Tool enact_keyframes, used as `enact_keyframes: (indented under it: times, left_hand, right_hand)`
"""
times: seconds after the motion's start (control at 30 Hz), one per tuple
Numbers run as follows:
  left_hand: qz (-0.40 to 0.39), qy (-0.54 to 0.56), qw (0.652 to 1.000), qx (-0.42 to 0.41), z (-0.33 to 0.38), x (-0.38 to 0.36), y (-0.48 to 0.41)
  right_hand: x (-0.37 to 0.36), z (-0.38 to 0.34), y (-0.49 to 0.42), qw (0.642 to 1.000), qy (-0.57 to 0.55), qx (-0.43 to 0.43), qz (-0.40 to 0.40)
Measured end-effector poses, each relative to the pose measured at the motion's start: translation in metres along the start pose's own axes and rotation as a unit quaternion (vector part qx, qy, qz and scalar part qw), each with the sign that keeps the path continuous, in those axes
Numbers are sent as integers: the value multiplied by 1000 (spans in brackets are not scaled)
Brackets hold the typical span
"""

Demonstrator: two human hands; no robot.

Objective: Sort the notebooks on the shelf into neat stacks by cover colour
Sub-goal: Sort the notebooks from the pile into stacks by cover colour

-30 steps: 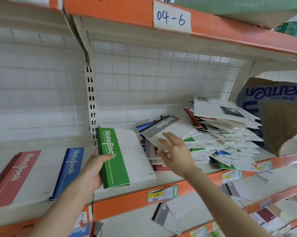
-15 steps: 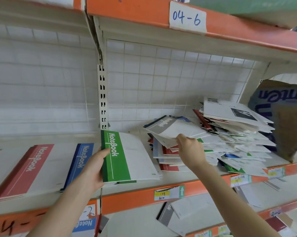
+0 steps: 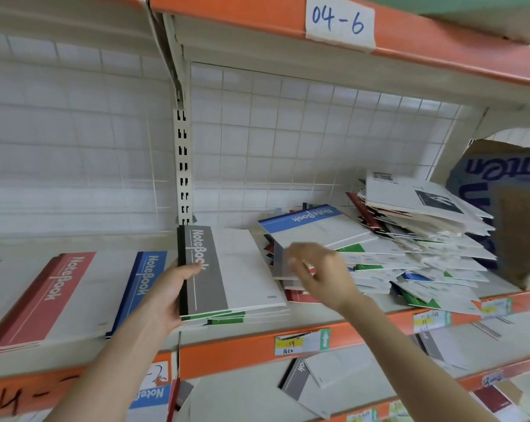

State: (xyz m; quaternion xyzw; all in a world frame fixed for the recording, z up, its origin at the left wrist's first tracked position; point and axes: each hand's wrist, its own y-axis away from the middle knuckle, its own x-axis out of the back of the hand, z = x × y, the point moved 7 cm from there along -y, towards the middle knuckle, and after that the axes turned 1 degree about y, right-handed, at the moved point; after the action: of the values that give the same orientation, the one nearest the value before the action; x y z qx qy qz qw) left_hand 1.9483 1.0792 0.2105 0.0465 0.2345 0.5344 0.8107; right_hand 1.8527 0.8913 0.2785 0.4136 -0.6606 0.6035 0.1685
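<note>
Left hand [image 3: 166, 296]: grips the spine edge of the grey notebook [image 3: 215, 269], thumb on the cover and fingers curled under the spine.
Right hand [image 3: 318, 272]: held over the near left side of the loose pile [image 3: 410, 254]. It is blurred by motion, so I cannot tell whether it holds anything.
Shelf edge [image 3: 242, 345]: orange front rail carrying a yellow price tag [image 3: 300, 342].
Grey notebook: lies flat with its spine to the left, on top of the green notebooks [image 3: 227, 318], whose edges show beneath it at the front.
Blue stack [image 3: 141, 287]: just left of the left hand, flat, spine to the left.
Red stack [image 3: 44, 296]: left of the blue stack, flat on the same shelf.
Loose pile: mixed notebooks heaped unevenly on the right half of the shelf, with red, green and blue covers showing among white ones.
Blue-banded notebook [image 3: 312, 226]: on top of the pile's left part, tilted, its title upside down to the viewer.
Cardboard box [image 3: 501, 208]: at the far right, beside the pile.
Wire grid [image 3: 288, 132]: white back panel behind the shelf.
Paper label [image 3: 338, 22]: on the upper orange rail, handwritten "04-6".
</note>
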Motion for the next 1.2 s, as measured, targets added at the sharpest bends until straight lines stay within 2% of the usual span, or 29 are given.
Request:
enact_keyframes:
  times: [0.03,0.07,0.13,0.2,0.3,0.4,0.53,0.63,0.7,0.77,0.83,0.9,1.0,1.07,1.13,1.2]
  left_hand:
    - [5,1,1000,0,1,2,0]
    - [13,3,1000,2,0,4,-1]
    - [21,11,1000,15,-1,5,0]
    - [28,17,999,28,-3,6,1]
    - [33,35,998,32,-3,5,2]
    - [34,41,998,27,-2,5,3]
    - [26,30,999,27,-1,5,7]
    - [20,26,999,29,0,6,8]
    - [18,29,999,26,0,5,7]
    - [13,37,999,24,-1,2,4]
    - [2,42,999,35,-3,-3,2]
    - [-1,27,999,45,-7,-7,2]
    - [7,-9,999,40,-11,-10,3]
    - [5,-5,999,36,-12,-10,3]
    - [11,-5,999,31,-12,-8,3]
    - [16,-1,999,30,-12,-5,3]
  right_hand:
    - [5,11,-9,997,41,-57,14]
    - [5,23,-17,989,82,-122,-7]
    - [-7,44,-23,950,143,-254,-110]
    - [-20,47,-24,913,187,-309,-189]
    - [-31,42,-26,888,259,-306,-226]
    - [-30,37,-29,881,290,-293,-233]
    - [-16,35,-33,891,292,-285,-201]
    - [-2,29,-30,925,287,-221,-113]
    - [3,20,-22,963,235,-128,-40]
    - [1,7,-10,986,158,-34,-29]
    - [-10,-10,4,993,74,38,-86]
    - [-18,-26,14,986,0,63,-157]
    - [-22,-29,16,978,-51,42,-196]
    - [-16,-11,8,988,-38,-24,-145]
    - [-7,11,-3,990,73,-95,-75]
    - [-8,33,-8,957,186,-197,-104]
